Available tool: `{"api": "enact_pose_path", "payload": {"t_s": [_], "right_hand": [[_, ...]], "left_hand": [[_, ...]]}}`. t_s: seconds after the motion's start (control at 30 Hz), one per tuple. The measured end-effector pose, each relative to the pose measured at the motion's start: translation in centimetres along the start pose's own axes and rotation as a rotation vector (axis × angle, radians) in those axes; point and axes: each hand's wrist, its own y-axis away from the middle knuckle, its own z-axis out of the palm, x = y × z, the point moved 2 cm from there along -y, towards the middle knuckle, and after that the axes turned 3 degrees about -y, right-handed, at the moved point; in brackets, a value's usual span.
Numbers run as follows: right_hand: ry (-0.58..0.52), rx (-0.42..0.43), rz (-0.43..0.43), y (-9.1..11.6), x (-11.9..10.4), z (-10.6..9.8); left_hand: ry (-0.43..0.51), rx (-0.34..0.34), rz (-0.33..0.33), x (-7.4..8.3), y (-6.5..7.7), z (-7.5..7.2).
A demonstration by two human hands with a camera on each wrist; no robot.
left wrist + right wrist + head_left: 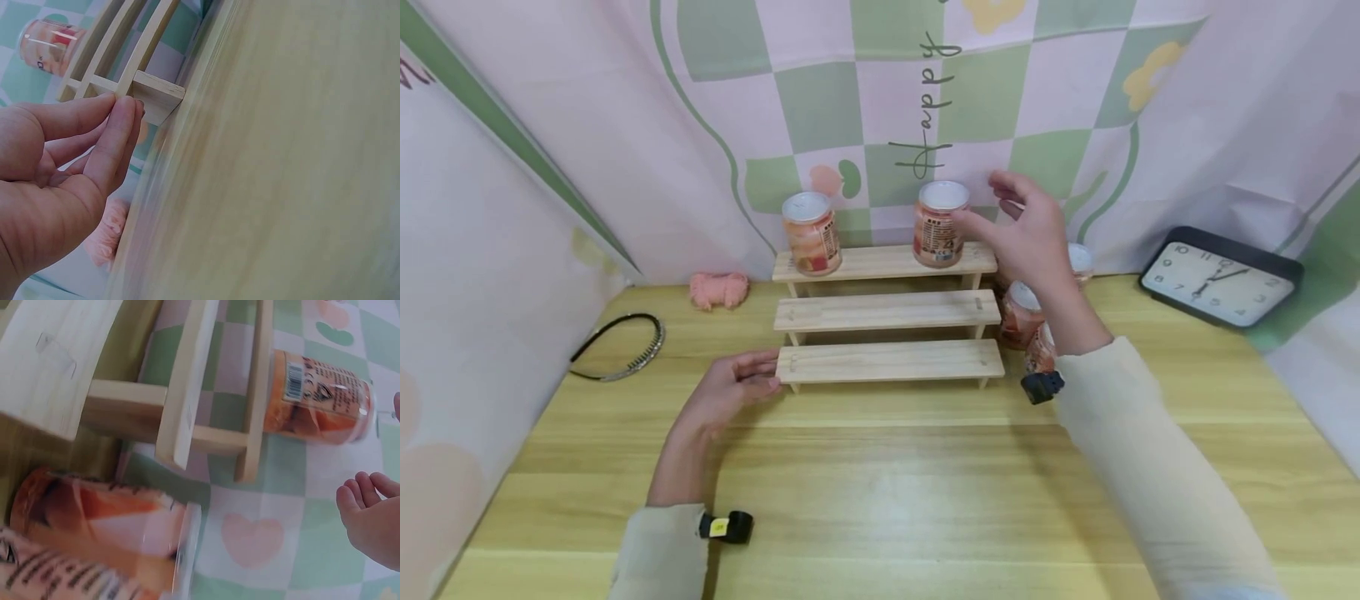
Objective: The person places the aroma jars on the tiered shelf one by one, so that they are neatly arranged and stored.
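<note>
A three-tier wooden step shelf [887,362] stands against the curtain. My left hand [722,396] pinches the left end of its lowest tier; the left wrist view shows thumb and fingertips at the wooden edge [156,90]. On the top tier sit two peach-coloured cans with pale lids, one can [811,237] at the left end and another can [934,237] toward the right. Beside that right can is my right hand [1026,225], fingers loosely bent and holding nothing. In the right wrist view, a gap separates this hand [378,522] from the can [319,403].
Several more cans [1021,317] stand on the table right of the shelf, partly hidden by my right forearm. Farther right is a black-framed clock [1217,279]. A pink bundle [718,290] and a dark headband [651,354] lie on the left.
</note>
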Motion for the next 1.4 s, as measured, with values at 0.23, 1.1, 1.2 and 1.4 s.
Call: {"api": "enact_pose_path", "payload": {"t_s": [0.23, 1.1, 1.2, 1.4], "right_hand": [[0.035, 0.009, 0.040, 1.5, 0.2, -1.9], [0.213, -0.101, 0.016, 6.9, 5.9, -7.1], [0.204, -0.125, 0.034, 7.3, 6.5, -7.7], [0.243, -0.177, 0.057, 8.1, 7.4, -8.4]], "left_hand": [[-0.003, 0.006, -0.006, 0.1, 0.2, 0.0], [-0.022, 0.004, 0.005, -0.3, -0.4, -0.2], [-0.026, 0.010, -0.001, -0.3, -0.4, -0.2], [-0.019, 0.013, -0.011, -0.2, -0.3, -0.2]]}}
